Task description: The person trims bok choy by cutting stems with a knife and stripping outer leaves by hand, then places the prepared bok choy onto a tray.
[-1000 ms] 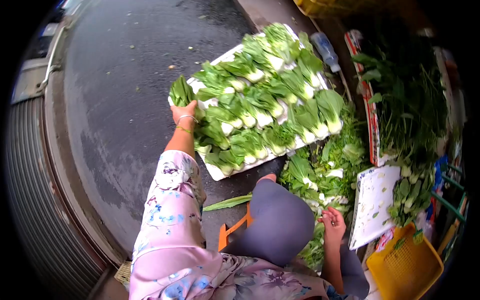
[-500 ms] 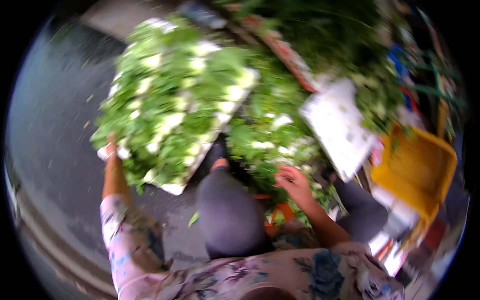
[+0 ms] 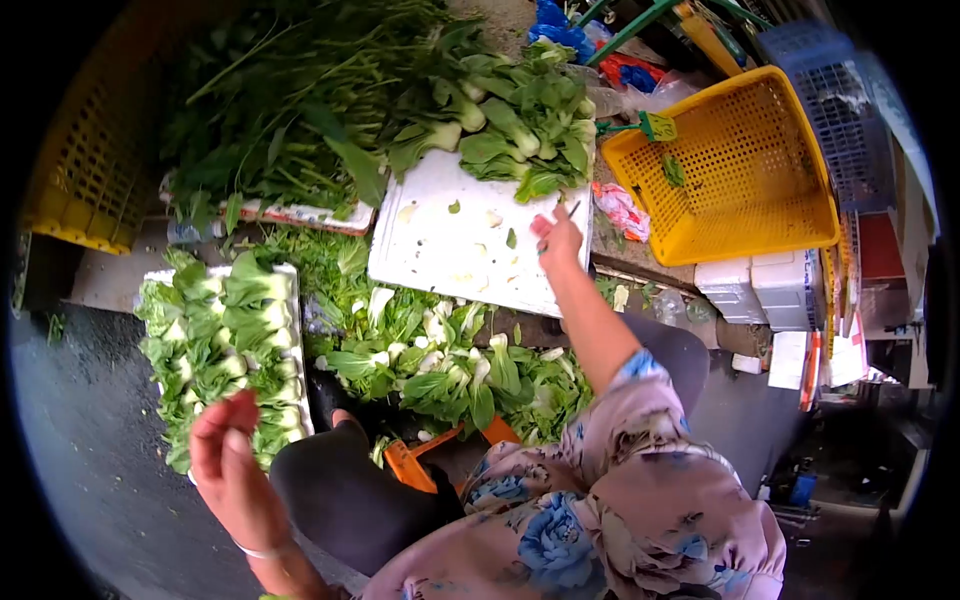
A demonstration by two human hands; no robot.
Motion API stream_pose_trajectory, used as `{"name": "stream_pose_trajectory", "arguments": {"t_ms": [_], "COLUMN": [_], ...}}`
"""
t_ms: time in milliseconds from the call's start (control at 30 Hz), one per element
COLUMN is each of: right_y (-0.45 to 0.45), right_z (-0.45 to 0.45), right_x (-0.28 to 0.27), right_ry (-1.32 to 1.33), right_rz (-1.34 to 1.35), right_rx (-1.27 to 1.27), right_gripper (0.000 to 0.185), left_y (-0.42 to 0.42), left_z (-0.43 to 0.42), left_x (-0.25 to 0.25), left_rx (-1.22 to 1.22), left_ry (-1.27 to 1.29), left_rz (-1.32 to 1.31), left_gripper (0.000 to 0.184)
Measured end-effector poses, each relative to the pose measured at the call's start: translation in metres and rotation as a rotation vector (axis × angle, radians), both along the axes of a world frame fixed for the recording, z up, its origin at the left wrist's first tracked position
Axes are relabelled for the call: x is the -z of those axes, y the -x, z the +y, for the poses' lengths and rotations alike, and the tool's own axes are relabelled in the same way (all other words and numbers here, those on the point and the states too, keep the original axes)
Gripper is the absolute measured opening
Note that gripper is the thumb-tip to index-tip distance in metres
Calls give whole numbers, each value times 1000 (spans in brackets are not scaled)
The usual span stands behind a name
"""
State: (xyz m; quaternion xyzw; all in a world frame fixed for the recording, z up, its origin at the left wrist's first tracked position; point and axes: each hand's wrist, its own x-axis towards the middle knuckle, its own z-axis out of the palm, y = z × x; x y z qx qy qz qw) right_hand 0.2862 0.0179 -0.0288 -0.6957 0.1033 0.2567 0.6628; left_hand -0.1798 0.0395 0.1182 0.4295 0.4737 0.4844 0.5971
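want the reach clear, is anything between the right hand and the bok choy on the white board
Nothing visible: in this view, just a short stretch of white board separates the right hand from the bok choy.

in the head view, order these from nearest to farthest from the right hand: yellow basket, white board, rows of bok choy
Seen from the right hand:
1. White board: right by the hand, which is at its right edge.
2. Yellow basket: to the hand's right.
3. Rows of bok choy: far left, beyond the board.
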Motion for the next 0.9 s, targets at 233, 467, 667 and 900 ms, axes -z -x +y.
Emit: {"name": "stream_pose_trajectory", "arguments": {"t_ms": [233, 467, 667, 900], "right_y": [-144, -158, -45, 92], "right_z": [23, 9, -59, -76], "right_x": [27, 28, -5, -47], "right_ry": [-349, -205, -240, -196], "right_rz": [34, 232, -196, -340], "right_rx": [202, -1, -209, -722], "right_gripper": [48, 40, 35, 45], "left_y": [-152, -200, -226, -241], "left_z": [-4, 18, 10, -2], "left_x": [-36, 90, 107, 61], "left_rx": [674, 672, 665, 684], "left_ry": [-251, 76, -198, -895], "left_rz": [19, 419, 591, 876], "left_gripper": [29, 29, 26, 67]}}
